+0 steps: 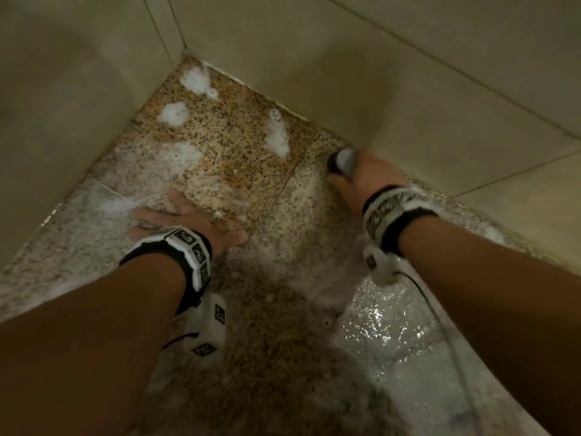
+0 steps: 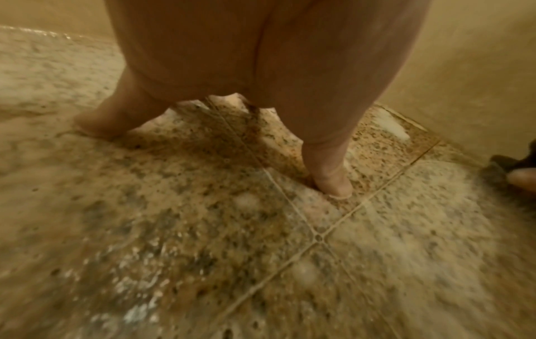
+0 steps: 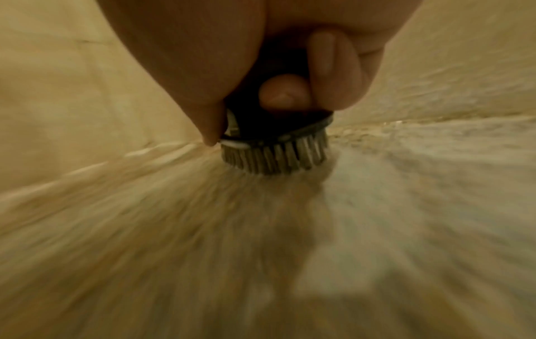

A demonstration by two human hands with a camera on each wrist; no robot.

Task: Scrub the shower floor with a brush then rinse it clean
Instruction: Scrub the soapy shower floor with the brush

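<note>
No readable text anywhere (wristband [image 1: 188, 247] markers are only patterns).

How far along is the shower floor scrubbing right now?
Soap is already down: foam patches sit on the granite floor, and the near tiles are wet. Scrubbing is in hand: the right hand grips the brush, bristles on the floor by the wall, while the left hand braces flat. The corner foam looks unscrubbed, and rinsing is left.

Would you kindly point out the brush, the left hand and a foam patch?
brush [image 3: 275, 153]: right wrist view, on its bristles.
left hand [image 1: 182, 218]: head view, back of the hand.
foam patch [image 1: 174, 113]: head view, its middle.
</note>
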